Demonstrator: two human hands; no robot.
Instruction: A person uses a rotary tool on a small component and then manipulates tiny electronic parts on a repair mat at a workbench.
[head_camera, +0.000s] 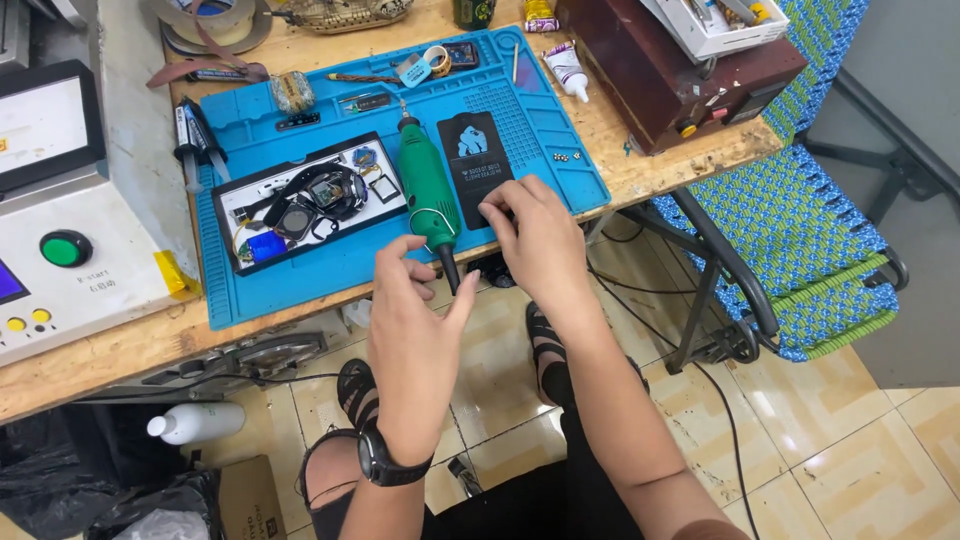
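A green rotary tool (427, 187) lies on the blue work mat (300, 275), its black cord end pointing toward me. Beside it on the right sits a black card-like packet (474, 160). My right hand (540, 240) rests at the mat's near edge, fingertips touching the lower end of that black packet. My left hand (415, 320), wearing a black wristwatch (385, 465), hovers just below the tool's cord end with fingers spread and nothing in it. A black tray (305, 200) with a taken-apart watch and small parts sits left of the tool.
A white machine with a green button (66, 248) stands at the left. Tape rolls (215, 18), a white tube (566, 68) and a dark red box (670, 70) sit at the back. A blue-green woven chair (800, 220) is at the right; a white bottle (195, 422) lies under the bench.
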